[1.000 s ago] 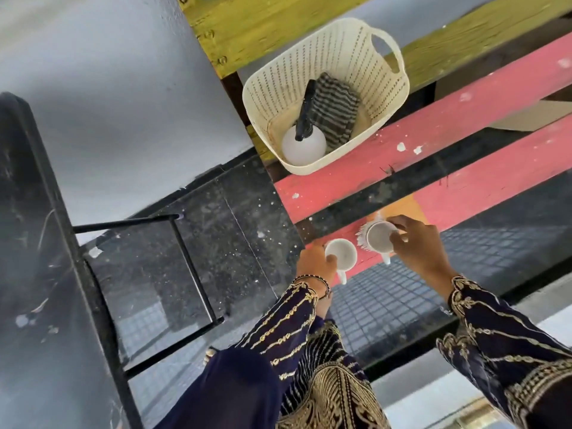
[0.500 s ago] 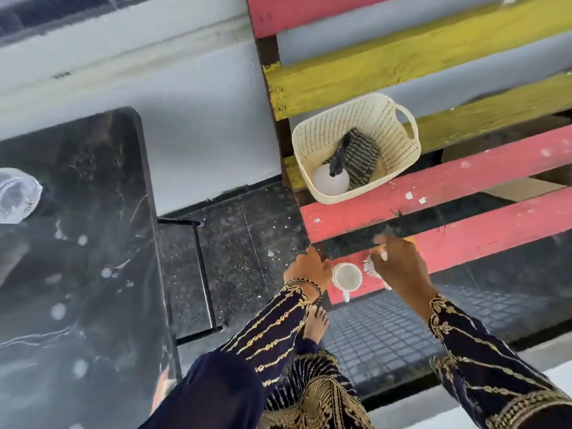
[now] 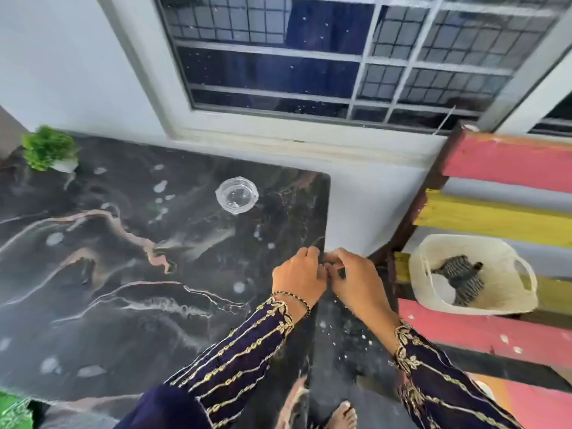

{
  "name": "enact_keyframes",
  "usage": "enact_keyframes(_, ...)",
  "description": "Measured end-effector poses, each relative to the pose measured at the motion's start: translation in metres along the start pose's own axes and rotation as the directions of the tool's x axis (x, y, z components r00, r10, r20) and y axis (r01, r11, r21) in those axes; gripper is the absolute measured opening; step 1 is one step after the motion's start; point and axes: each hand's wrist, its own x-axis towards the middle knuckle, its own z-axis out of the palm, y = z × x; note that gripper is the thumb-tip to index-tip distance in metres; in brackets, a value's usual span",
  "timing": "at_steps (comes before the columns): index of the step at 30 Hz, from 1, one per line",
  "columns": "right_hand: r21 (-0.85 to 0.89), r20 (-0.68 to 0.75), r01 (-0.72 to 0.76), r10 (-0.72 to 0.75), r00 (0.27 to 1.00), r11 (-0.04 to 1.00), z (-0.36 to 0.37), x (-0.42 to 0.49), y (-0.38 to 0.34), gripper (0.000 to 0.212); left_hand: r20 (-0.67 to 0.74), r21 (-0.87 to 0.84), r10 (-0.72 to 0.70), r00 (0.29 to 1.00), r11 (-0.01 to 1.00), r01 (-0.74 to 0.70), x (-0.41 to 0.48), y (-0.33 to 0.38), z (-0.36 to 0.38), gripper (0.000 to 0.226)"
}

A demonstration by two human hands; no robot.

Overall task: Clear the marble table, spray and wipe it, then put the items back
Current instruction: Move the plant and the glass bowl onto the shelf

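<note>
The black marble table (image 3: 123,274) fills the left and middle of the head view, with pale spots across its top. On it stand a clear glass bowl (image 3: 236,195) and, at the far left corner, a small green plant in a white pot (image 3: 49,150). My left hand (image 3: 298,278) and my right hand (image 3: 356,281) meet at the table's right edge, fingers curled and touching each other, with nothing visible in them. A cream basket (image 3: 507,292) on the bench holds a striped cloth (image 3: 461,272) and a white spray bottle (image 3: 442,286).
A slatted bench (image 3: 507,162) in pink and yellow stands to the right of the table. A barred window (image 3: 325,57) fills the wall behind. A narrow strip of dark floor (image 3: 346,345) runs between table and bench, with my bare foot (image 3: 345,413) on it.
My hands have let go of the two white cups on the bench and come up to the table's right edge. My view has swung left and up, from the bench to the table.
</note>
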Motion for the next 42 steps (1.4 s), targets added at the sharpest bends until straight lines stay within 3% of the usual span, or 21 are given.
enact_keyframes(6, 0.042, -0.006, 0.138, -0.138, 0.99, 0.99, 0.07, 0.068, -0.142, 0.016, -0.276, 0.015, -0.036, 0.96, 0.999, 0.042, 0.016, -0.153, -0.1, 0.029)
enact_keyframes(12, 0.049, 0.037, 0.223, -0.225, 0.974, 0.974, 0.15, 0.139, -0.256, 0.014, -0.369, 0.167, -0.102, 0.924, 0.97, 0.174, 0.054, -0.319, -0.182, 0.037)
enact_keyframes(20, 0.112, 0.084, 0.255, -0.265, 0.961, 0.961, 0.206, 0.192, -0.337, 0.013, -0.425, 0.282, -0.283, 0.86, 0.861, 0.423, 0.109, -0.442, -0.268, 0.066)
enact_keyframes(23, 0.099, 0.101, 0.253, -0.263, 0.96, 0.962, 0.212, 0.201, -0.346, 0.013, -0.409, 0.243, -0.332, 0.85, 0.858, 0.452, 0.128, -0.467, -0.288, 0.073)
enact_keyframes(27, 0.063, 0.126, 0.263, -0.269, 0.955, 0.963, 0.207, 0.204, -0.341, 0.01, -0.325, 0.136, -0.367, 0.872, 0.894, 0.427, 0.146, -0.493, -0.305, 0.059)
enact_keyframes(31, 0.009, 0.115, 0.247, -0.246, 0.962, 0.969, 0.192, 0.202, -0.323, 0.006, -0.392, 0.045, -0.34, 0.855, 0.921, 0.388, 0.159, -0.505, -0.309, 0.048)
enact_keyframes(36, -0.076, 0.119, 0.111, -0.101, 0.988, 0.991, 0.168, 0.193, -0.287, 0.005, -0.485, -0.116, -0.317, 0.815, 0.947, 0.3, 0.163, -0.507, -0.312, 0.028)
enact_keyframes(42, -0.231, -0.061, -0.107, 0.095, 0.994, 0.967, 0.139, 0.184, -0.25, 0.011, -0.522, -0.148, -0.209, 0.827, 0.977, 0.153, 0.161, -0.474, -0.305, 0.026)
